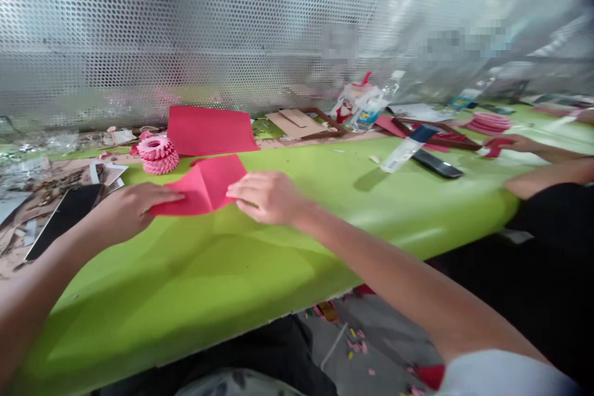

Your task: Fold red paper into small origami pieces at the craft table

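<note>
A sheet of red paper [208,182] with a crease down its middle is held just over the green tabletop. My left hand [132,207] pinches its left edge, thumb hidden beneath. On the opposite edge, my right hand [264,195] has fingers and thumb closed on the paper. Behind the sheet lies a larger red paper sheet [211,130]. A stack of pink pleated paper rings [158,154] stands just beyond my left hand.
Scraps and a black phone-like slab [67,219] lie at left. On the right are a white bottle with dark cap [408,148], a black flat object [437,164] and a co-worker's hand [510,143] holding red paper. A perforated metal screen [185,31] borders the table [195,278].
</note>
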`<state>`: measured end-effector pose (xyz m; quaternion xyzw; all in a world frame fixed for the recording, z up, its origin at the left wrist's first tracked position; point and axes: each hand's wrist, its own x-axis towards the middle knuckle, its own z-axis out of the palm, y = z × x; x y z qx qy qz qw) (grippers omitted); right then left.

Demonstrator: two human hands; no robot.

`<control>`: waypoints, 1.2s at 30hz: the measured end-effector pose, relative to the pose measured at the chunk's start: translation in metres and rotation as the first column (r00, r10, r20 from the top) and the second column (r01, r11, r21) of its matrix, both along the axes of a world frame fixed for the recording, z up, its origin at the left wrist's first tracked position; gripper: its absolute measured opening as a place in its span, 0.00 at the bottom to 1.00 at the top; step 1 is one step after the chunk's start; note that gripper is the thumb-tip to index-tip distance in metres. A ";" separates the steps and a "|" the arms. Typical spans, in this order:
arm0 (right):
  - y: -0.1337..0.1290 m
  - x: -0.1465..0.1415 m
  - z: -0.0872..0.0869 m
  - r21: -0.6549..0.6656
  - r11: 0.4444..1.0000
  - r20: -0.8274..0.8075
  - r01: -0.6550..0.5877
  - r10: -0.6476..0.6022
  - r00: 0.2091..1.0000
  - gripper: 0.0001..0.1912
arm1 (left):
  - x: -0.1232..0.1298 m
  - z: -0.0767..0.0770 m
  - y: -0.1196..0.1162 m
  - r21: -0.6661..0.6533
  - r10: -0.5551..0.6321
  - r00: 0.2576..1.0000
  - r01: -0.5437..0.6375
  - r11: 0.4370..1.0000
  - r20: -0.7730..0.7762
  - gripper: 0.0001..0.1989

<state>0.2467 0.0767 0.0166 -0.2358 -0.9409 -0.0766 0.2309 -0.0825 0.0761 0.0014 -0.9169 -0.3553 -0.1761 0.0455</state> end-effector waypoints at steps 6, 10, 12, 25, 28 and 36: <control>-0.022 0.017 -0.018 -0.276 0.956 0.130 0.101 -0.066 0.989 0.21 | 0.006 -0.016 -0.010 -0.148 -0.028 0.984 0.001 0.989 -0.177 0.25; -0.009 0.004 -0.020 -0.332 0.926 0.148 0.181 -0.139 0.979 0.31 | 0.016 0.000 -0.015 -0.190 -0.002 0.992 -0.022 0.982 -0.126 0.20; 0.001 -0.004 -0.025 -0.370 0.912 0.191 0.180 -0.115 0.975 0.36 | 0.025 0.005 -0.014 -0.211 0.034 0.992 -0.060 0.976 -0.124 0.18; 0.026 -0.013 -0.039 -0.363 0.923 0.152 0.127 -0.076 0.986 0.29 | 0.073 -0.032 0.001 -0.289 0.106 0.993 -0.114 0.950 -0.044 0.27; 0.035 -0.020 -0.044 -0.372 0.922 0.157 0.105 -0.049 0.986 0.29 | 0.070 -0.032 0.003 -0.296 0.115 0.993 -0.119 0.948 -0.032 0.28; 0.041 -0.018 -0.054 -0.461 0.886 0.122 0.057 -0.001 0.993 0.30 | 0.057 -0.035 0.012 -0.351 0.041 0.998 -0.055 0.935 -0.046 0.27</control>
